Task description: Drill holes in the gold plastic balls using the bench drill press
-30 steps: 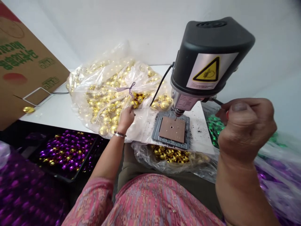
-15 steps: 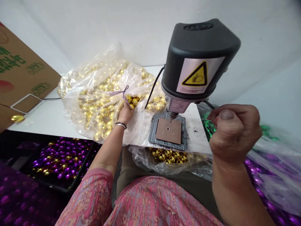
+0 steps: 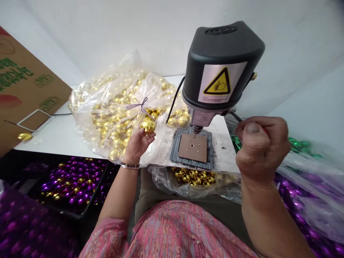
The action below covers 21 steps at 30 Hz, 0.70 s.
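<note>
My left hand (image 3: pixel 139 144) holds a shiny gold ball ornament (image 3: pixel 148 125) in its fingertips, just in front of the torn opening of a clear plastic bag (image 3: pixel 88 107) full of gold balls. A purple tie (image 3: pixel 142 104) gathers the bag above that opening. My right hand (image 3: pixel 259 143) is wrapped round the feed lever (image 3: pixel 235 116) of a bench drill press (image 3: pixel 223 68); the grip itself is mostly hidden by the fingers. Under the drill bit lies a brown square plate (image 3: pixel 192 147) with a small hole, on the grey drill base (image 3: pixel 174 156).
Dark shavings (image 3: pixel 219 163) lie around the base. Below the table edge hangs an open bag of gold balls (image 3: pixel 193 176). A black tray of purple and gold balls (image 3: pixel 72 181) stands lower left, a cardboard box (image 3: pixel 29 82) at left. Purple bags (image 3: pixel 298 200) lie at right.
My left hand has come out of the bag's opening toward me, now with a gold ball in its fingers. My right hand remains closed on the lever.
</note>
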### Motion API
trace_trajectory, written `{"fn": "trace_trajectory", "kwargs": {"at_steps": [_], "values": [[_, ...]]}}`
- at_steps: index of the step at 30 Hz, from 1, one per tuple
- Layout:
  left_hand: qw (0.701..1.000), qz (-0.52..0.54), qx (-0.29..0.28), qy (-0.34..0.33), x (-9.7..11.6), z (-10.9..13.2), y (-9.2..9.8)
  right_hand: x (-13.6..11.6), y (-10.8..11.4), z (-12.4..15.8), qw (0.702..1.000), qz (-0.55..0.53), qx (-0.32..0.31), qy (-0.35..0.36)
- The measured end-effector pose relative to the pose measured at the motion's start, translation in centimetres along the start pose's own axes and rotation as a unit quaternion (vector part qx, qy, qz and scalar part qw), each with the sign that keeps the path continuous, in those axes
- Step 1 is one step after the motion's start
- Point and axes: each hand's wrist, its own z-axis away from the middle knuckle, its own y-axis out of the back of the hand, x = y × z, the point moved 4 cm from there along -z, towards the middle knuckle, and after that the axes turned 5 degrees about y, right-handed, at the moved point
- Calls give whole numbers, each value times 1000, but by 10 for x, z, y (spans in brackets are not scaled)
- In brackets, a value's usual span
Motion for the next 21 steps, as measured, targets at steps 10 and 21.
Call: {"fn": "trace_trajectory", "kwargs": {"at_steps": [10, 21], "values": [[977, 108, -96, 154, -58, 24, -47, -13, 2, -8, 998, 19, -20, 62], [979, 36, -135, 147, -79, 32, -68, -19, 1, -19, 997, -9, -37, 60]]}}
